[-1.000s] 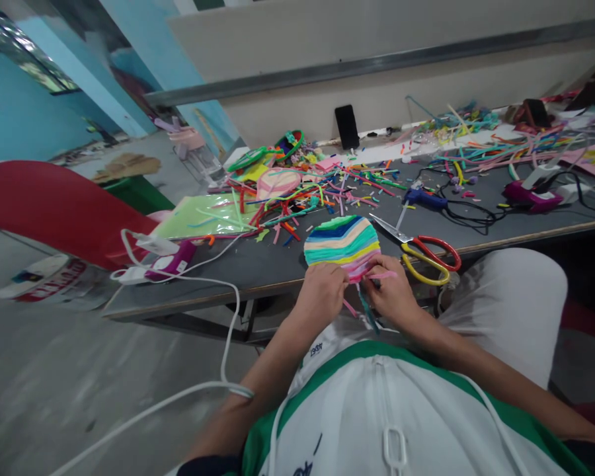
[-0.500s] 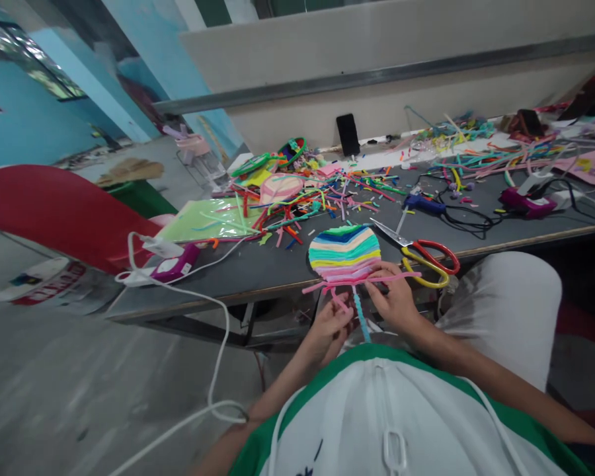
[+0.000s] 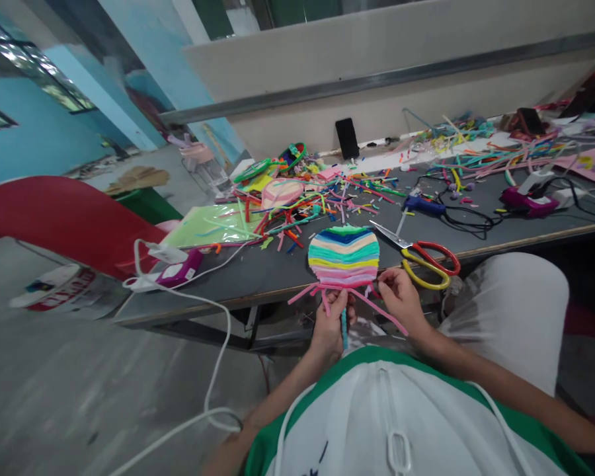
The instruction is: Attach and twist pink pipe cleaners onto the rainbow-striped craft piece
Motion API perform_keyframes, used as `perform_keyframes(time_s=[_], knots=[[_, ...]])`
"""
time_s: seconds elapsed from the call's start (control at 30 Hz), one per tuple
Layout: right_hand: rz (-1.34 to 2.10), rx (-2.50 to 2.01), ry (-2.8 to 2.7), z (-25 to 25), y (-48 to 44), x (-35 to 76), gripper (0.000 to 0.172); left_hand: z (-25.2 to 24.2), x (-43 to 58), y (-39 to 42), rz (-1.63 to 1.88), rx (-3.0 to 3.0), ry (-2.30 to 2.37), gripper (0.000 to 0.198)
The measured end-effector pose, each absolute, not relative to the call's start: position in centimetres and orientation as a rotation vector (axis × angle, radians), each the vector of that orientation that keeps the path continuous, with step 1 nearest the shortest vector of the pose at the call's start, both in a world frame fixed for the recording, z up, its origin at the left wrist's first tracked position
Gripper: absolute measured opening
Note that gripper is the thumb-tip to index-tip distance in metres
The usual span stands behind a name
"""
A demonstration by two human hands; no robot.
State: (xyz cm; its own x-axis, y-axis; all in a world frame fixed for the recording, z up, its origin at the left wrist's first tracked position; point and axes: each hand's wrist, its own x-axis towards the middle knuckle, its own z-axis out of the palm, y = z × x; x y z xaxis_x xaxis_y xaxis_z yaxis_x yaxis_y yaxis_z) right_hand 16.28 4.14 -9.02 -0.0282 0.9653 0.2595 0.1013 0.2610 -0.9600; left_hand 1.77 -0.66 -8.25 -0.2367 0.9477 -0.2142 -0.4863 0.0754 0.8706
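Note:
A round craft piece striped with coloured pipe cleaners (image 3: 344,256) rests partly over the table edge in front of me. Its bands run from green and blue at the top to pink at the bottom. My left hand (image 3: 331,324) grips it at the bottom, around the turquoise pipe-cleaner stem (image 3: 344,328). Loose pink pipe cleaners (image 3: 384,316) stick out to both sides under the disc. Close to the disc's lower right edge, my right hand (image 3: 401,297) has its fingers curled together; whatever is between them is hidden. Scissors (image 3: 426,261) with red and yellow handles lie just beyond it.
A blue glue gun (image 3: 425,205) with a black cord lies behind the scissors. Pipe-cleaner scraps (image 3: 337,198) cover the back of the table. A phone (image 3: 347,139) leans on the wall. Purple power adapters (image 3: 181,266) and white cables sit at the left; a red chair (image 3: 69,221) stands beside.
My left hand has moved up to the stem under the disc. My right hand has drawn back to the right, and the pink pipe cleaner there now slopes downward.

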Motion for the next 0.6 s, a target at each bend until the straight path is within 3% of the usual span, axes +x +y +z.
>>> perform_keyframes(time_s=[0.23, 0.6], knots=[[1.650, -0.971, -1.075, -9.2, 4.8, 16.1, 0.034, -9.1, 1.2, -1.1, 1.410, 0.650, 1.073, 0.026], [1.621, -1.024, -1.204, -9.6, 5.4, 16.5, 0.037, -9.4, 1.1, -1.4, 1.459, 0.734, 1.178, 0.026]])
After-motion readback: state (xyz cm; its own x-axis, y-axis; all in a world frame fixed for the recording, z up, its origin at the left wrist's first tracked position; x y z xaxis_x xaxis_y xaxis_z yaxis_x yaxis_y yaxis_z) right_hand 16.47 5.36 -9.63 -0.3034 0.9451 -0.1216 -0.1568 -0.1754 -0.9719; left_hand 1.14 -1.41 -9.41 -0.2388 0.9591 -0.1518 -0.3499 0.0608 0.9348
